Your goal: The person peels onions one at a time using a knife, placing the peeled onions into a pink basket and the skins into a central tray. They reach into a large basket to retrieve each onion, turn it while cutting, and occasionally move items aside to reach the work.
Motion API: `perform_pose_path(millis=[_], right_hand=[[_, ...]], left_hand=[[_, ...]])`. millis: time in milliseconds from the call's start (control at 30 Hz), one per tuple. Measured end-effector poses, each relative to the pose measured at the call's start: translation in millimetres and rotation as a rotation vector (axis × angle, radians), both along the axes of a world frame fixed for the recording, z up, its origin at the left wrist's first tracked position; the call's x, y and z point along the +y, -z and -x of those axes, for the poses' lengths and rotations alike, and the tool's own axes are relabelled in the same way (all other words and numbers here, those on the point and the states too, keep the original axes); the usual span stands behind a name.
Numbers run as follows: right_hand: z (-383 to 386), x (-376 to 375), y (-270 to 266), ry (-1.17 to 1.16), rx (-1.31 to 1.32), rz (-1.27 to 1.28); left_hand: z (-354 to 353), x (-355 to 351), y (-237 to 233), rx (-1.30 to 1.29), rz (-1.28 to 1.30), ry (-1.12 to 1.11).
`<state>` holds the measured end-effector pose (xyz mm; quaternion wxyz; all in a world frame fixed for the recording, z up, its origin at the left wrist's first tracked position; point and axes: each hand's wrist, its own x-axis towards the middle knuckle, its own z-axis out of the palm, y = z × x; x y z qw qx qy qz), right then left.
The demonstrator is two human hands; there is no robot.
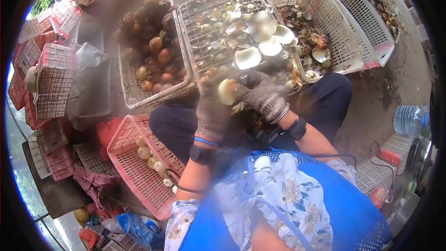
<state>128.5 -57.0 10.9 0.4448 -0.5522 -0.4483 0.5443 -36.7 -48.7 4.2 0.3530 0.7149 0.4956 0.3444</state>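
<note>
Both hands wear brown knitted gloves. My left hand is wrapped round a pale yellow-white onion, partly peeled. My right hand is closed at the onion's right side, with a small dark object at its fingers, too blurred to name. Just beyond them lies an upturned white crate, whose grid top bears pale onion skins and cut pieces. Larger white peel pieces lie near its front edge. A crate of brown unpeeled onions stands to the left.
A pink crate with peeled onions stands by my left knee. A white crate at the right holds skins and scraps. Stacked crates line the far left. A large water bottle lies at the right.
</note>
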Motion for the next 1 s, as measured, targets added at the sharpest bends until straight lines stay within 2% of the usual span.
perform_pose_path(millis=[67, 100, 133, 200, 233, 300, 333, 400, 433, 467, 533, 600, 667, 700, 767, 867, 933, 967, 1000], right_hand=[[2, -1, 7, 0.055, -0.202, -0.027], [0, 0, 7, -0.003, -0.327, -0.234], [2, -1, 5, -0.004, -0.325, -0.233], [7, -4, 2, -0.033, -0.165, -0.174], [5, -6, -10, -0.034, -0.166, -0.175], [0, -11, -34, -0.256, -0.352, -0.245], [-2, -13, -32, -0.26, -0.351, -0.243], [-10, -15, -28, -0.322, 0.059, -0.062], [-14, -14, -29, -0.3, 0.195, -0.021], [-17, -14, -28, -0.304, 0.195, -0.021], [-23, -8, -19, -0.14, 0.244, -0.015], [-36, 0, -5, -0.111, 0.019, -0.103], [-43, 5, 16, -0.057, -0.254, -0.061], [-38, 4, 12, -0.059, -0.255, -0.063], [-24, -2, 0, 0.057, -0.421, -0.179], [-10, -3, -11, 0.06, -0.376, -0.18], [-13, 1, -6, 0.046, -0.296, -0.138], [-16, 1, 0, 0.064, -0.347, -0.149], [-19, 0, 3, 0.083, -0.4, -0.155]], left_hand=[[1, 0, 6, -0.122, 0.112, -0.05], [-2, -6, -15, 0.138, 0.071, -0.066], [-2, -5, -10, 0.14, 0.072, -0.067], [0, -2, 3, -0.095, 0.138, -0.028], [-4, -3, -13, -0.097, 0.138, -0.03], [-8, -7, -43, 0.03, 0.096, -0.077], [-6, -7, -39, 0.03, 0.099, -0.081], [-2, -3, -28, -0.043, 0.163, -0.061], [0, -2, -26, -0.146, 0.219, -0.058], [1, -1, -24, -0.314, 0.323, -0.054], [4, 0, -28, -0.778, 0.593, -0.068], [8, 3, -31, -1.126, 0.799, -0.089], [13, 5, -29, -1.276, 0.892, -0.105], [14, 5, -29, -1.315, 0.917, -0.107], [13, 3, -31, -1.329, 0.927, -0.099], [12, 0, -31, -1.211, 0.94, -0.139], [14, -2, -34, -1.085, 0.734, -0.101], [26, -7, -40, -1.174, 0.757, -0.1], [34, -13, -49, -0.722, 0.375, -0.097]])
